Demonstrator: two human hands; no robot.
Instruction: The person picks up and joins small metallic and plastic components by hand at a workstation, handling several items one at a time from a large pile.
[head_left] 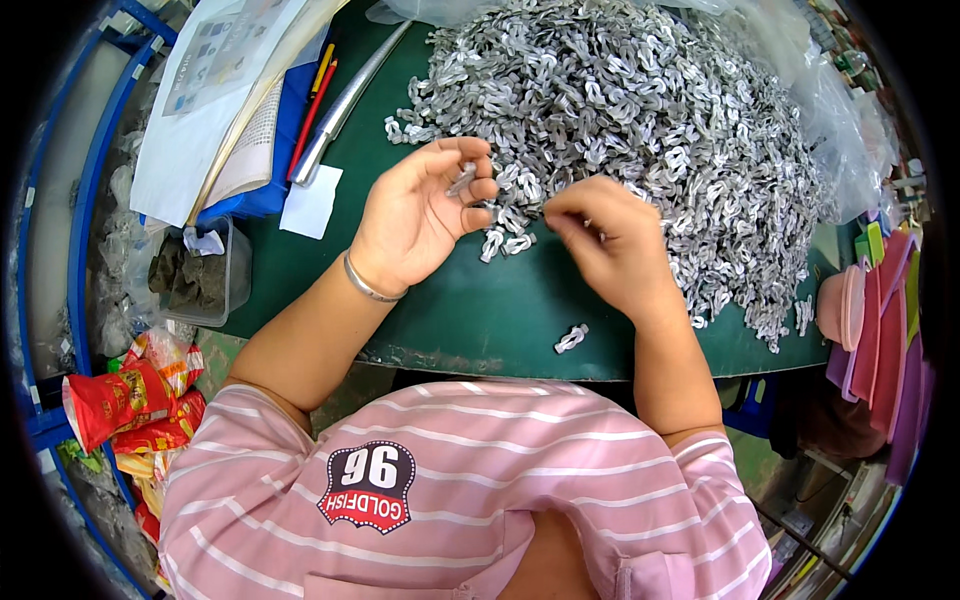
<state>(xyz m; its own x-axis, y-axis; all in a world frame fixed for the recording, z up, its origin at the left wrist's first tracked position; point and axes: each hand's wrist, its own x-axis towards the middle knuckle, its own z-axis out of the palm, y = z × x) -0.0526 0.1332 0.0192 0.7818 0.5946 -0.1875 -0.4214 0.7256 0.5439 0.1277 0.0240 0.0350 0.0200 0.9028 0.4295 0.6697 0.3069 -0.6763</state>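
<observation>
A large heap of small silver-grey looped metal pieces [620,120] covers the far middle and right of the green table. My left hand [420,205], palm up at the heap's near left edge, has its fingers curled around a small metal piece [462,181]. To its right, my right hand [615,240] is turned down at the heap's near side, thumb and fingertips pinched together; whatever they hold is too small to make out. Several stray pieces [508,243] lie between the hands. One single looped piece [571,338] rests near the front edge, below my right hand.
A tapered metal rod [350,105], a red pencil [312,120] and a white paper scrap [312,203] lie left of the heap. Papers on a blue folder [262,190] and a clear plastic box [238,270] are farther left. Clear plastic sheeting [850,150] borders the heap.
</observation>
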